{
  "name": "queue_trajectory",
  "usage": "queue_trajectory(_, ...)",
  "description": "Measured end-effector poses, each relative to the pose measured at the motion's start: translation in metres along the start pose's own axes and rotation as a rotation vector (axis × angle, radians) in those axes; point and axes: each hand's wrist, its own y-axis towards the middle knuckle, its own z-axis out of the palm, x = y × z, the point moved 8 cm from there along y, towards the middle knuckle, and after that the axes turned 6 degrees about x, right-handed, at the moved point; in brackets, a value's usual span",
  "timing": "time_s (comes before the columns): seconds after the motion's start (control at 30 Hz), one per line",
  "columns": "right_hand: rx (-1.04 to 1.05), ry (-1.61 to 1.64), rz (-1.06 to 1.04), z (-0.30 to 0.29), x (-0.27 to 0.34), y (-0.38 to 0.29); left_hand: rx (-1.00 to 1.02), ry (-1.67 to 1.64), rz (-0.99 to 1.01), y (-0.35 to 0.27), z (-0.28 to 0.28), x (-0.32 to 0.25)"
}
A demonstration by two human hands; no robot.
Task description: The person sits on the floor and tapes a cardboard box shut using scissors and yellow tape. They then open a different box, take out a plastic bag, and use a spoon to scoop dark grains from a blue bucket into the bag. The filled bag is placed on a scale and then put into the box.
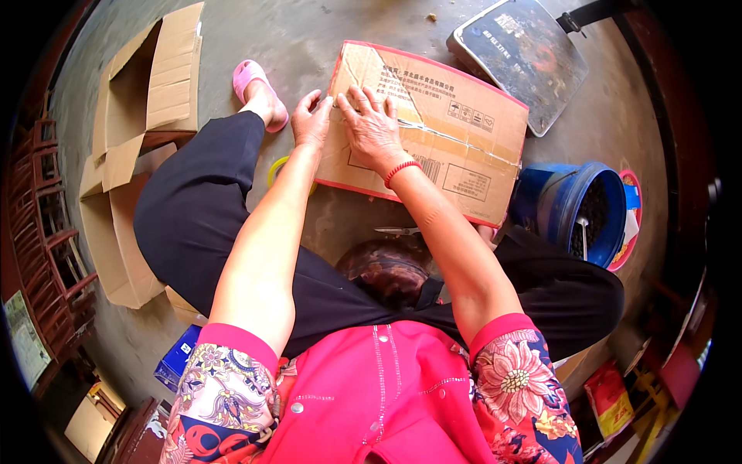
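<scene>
A closed cardboard carton [464, 136] with red edges and printed writing lies before me on the concrete floor. Clear packing tape [498, 152], wrinkled and shiny, runs along its middle seam. My right hand [374, 130] rests palm down near the carton's left end, fingers spread over the tape line. At the left edge, my left hand [312, 123] has its thumb against the carton, and a gap shows between thumb and fingers. Partly behind my left forearm is a yellow ring [276, 169], perhaps a tape roll. Scissors [397, 231] lie on the floor below the carton.
Open cardboard boxes [130, 232] stand at left. A platform scale [522, 58] sits beyond the carton. At right, a blue bucket [536, 203] holds dark round pieces and a spoon, with a pink basin [630, 232] behind. A blue box [177, 359] is lower left.
</scene>
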Motion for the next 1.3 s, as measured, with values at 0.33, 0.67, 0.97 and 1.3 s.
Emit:
queue_trajectory(0.33, 0.056, -0.038, -0.059, -0.012, -0.003, 0.007, 0.025, -0.021, 0.000, -0.005, 0.003, 0.005)
queue_trajectory(0.67, 0.113, 0.004, -0.085, -0.015, -0.002, 0.007, 0.058, -0.140, -0.072, -0.010, 0.009, -0.011)
queue_trajectory(0.97, -0.026, 0.156, -0.059, -0.029, -0.002, -0.012, -0.224, 0.652, -0.703, -0.035, -0.116, 0.082)
queue_trajectory(1.3, 0.153, 0.382, -0.054, -0.045, 0.034, -0.054, 0.148, 0.308, -0.894, -0.059, -0.131, 0.203)
